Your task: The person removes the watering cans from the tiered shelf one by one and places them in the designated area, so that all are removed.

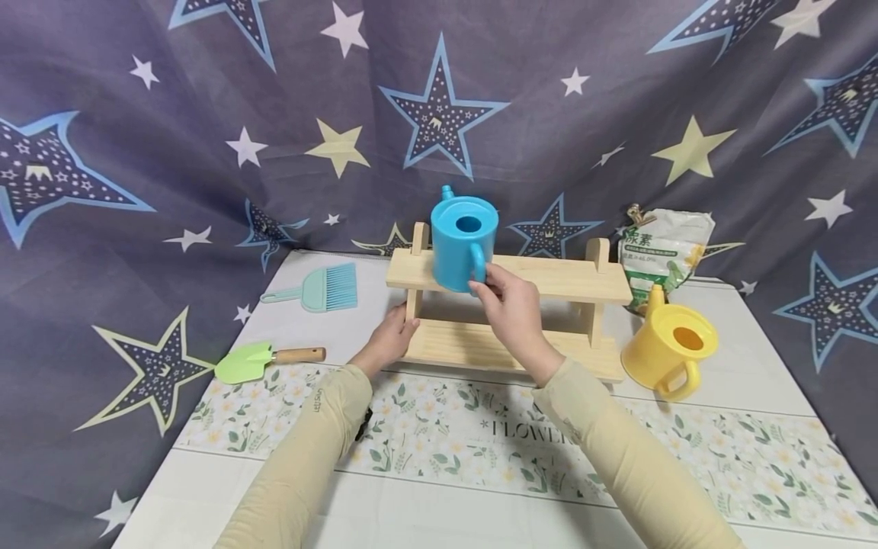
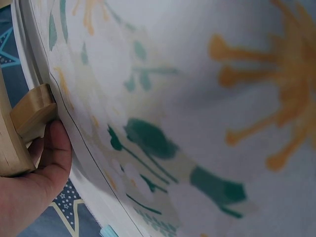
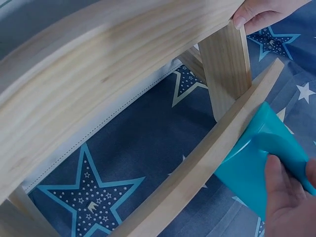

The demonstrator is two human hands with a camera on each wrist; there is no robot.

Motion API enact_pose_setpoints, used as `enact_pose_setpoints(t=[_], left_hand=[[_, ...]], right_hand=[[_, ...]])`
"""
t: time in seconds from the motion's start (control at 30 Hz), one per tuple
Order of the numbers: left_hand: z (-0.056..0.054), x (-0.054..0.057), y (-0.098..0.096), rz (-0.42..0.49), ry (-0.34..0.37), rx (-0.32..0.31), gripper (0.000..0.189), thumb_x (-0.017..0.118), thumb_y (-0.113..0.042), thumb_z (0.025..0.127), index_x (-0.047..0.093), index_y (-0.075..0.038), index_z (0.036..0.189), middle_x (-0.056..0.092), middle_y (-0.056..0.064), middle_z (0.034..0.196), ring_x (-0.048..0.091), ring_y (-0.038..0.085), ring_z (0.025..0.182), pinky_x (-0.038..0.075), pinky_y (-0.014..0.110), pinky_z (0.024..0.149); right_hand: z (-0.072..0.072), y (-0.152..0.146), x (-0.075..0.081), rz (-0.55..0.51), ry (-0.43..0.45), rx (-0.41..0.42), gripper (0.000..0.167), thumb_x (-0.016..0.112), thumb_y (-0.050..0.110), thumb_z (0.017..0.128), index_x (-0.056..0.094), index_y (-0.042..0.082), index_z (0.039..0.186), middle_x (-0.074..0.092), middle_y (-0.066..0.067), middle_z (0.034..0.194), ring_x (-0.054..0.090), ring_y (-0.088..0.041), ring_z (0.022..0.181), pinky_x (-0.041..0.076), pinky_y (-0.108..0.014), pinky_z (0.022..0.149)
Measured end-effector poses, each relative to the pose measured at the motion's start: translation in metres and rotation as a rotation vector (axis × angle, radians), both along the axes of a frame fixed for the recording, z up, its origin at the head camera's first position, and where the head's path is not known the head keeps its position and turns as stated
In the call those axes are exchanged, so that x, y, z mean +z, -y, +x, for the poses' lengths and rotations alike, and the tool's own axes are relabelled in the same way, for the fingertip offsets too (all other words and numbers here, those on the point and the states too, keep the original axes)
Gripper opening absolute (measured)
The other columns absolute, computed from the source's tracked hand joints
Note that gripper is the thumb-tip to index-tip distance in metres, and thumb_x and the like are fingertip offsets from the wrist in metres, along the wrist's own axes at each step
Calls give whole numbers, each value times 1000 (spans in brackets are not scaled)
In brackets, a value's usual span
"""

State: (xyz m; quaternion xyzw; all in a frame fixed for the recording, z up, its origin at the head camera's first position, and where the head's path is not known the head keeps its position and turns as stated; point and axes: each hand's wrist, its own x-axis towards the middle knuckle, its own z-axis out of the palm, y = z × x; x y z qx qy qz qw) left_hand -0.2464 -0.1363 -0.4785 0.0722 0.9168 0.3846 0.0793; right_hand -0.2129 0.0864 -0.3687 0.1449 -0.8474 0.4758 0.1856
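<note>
A two-tier wooden shelf (image 1: 564,280) stands in the middle of the table. My right hand (image 1: 511,313) grips the handle of a blue watering can (image 1: 453,255) at the left part of the upper board. The can's spout points toward the back. In the right wrist view, the watering can (image 3: 247,168) is close against the upper board; whether it rests there I cannot tell. Lower on the left, my left hand (image 1: 387,339) holds the shelf's left side. In the left wrist view its fingers curl round the wooden upright (image 2: 34,111).
A yellow watering can (image 1: 645,354) stands right of the shelf, with a white-and-green bag (image 1: 661,255) behind it. To the left lie a teal dustpan with brush (image 1: 315,290) and a green trowel (image 1: 247,364). Starry cloth (image 1: 288,107) hangs behind the table.
</note>
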Motion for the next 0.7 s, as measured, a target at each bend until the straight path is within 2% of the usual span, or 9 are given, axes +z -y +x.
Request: enact_pose_setpoints(t=[0.27,0.43,0.7], left_hand=[[-1,-1,1,-4,4,0,54,36,-24,107,21,-2,154,32,24,149,37,38,136,29,51,112],[-1,-2,1,1,4,7,55,37,-25,107,21,-2,154,33,23,149,38,37,135,30,50,112],[-1,-2,0,-4,3,2,55,37,-25,107,21,-2,154,33,24,149,37,38,136,29,51,112]], right_hand=[[4,-7,-1,-51,-39,4,24,69,17,92,71,3,111,73,-11,103,71,-21,91,58,-34,78],[11,-15,1,-77,-37,3,28,70,17,91,70,3,116,72,-11,106,71,-21,95,58,-33,81],[23,-35,3,-87,-50,-21,29,71,15,91,70,1,116,73,-13,105,71,-22,96,57,-30,81]])
